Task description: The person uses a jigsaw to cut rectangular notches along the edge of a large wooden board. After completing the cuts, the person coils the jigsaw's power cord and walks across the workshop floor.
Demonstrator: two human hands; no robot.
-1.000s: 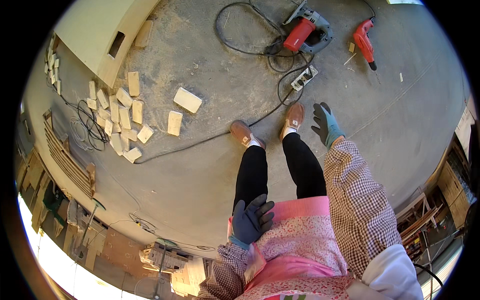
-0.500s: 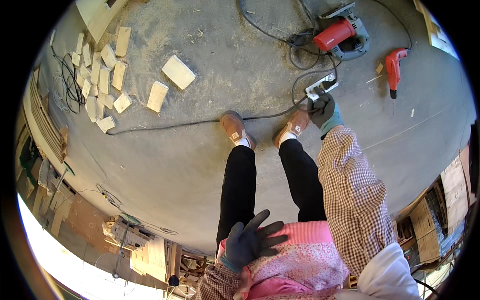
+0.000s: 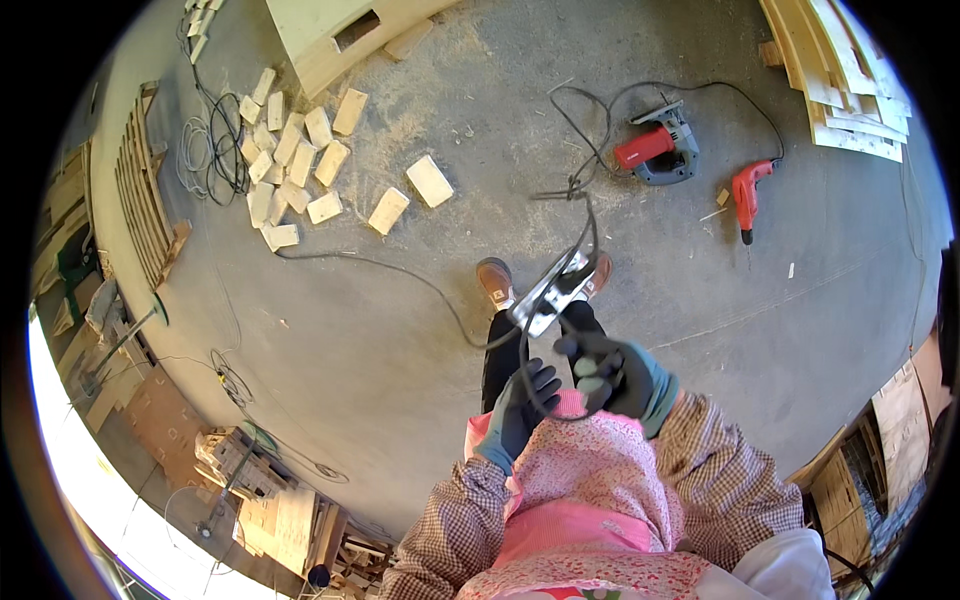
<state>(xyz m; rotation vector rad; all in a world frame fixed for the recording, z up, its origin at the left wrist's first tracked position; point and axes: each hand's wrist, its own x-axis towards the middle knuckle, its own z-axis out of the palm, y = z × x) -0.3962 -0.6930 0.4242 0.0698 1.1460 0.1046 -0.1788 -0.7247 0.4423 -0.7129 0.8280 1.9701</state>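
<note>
A white power strip (image 3: pixel 550 296) hangs in the air before my legs, tilted, with black cords at its far end. Its black cable (image 3: pixel 526 362) loops down toward my lap and into my right hand (image 3: pixel 615 378). That gloved hand is closed, apparently around the cable, though motion blur hides the exact grip. My left hand (image 3: pixel 523 408), in a dark glove with a teal cuff, is close beside the cable loop. Its fingers are stretched out, and nothing shows in them.
A red and grey power saw (image 3: pixel 660 148) and a red drill (image 3: pixel 748 200) lie on the concrete floor ahead right. Ahead left are several wooden blocks (image 3: pixel 300 160) and a coil of cable (image 3: pixel 212 160). Stacked boards (image 3: pixel 840 85) stand at the far right.
The power strip has come up off the floor toward me, with my right hand drawn back to my lap. My left hand has moved right and forward, beside the cable. My head view has shifted.
</note>
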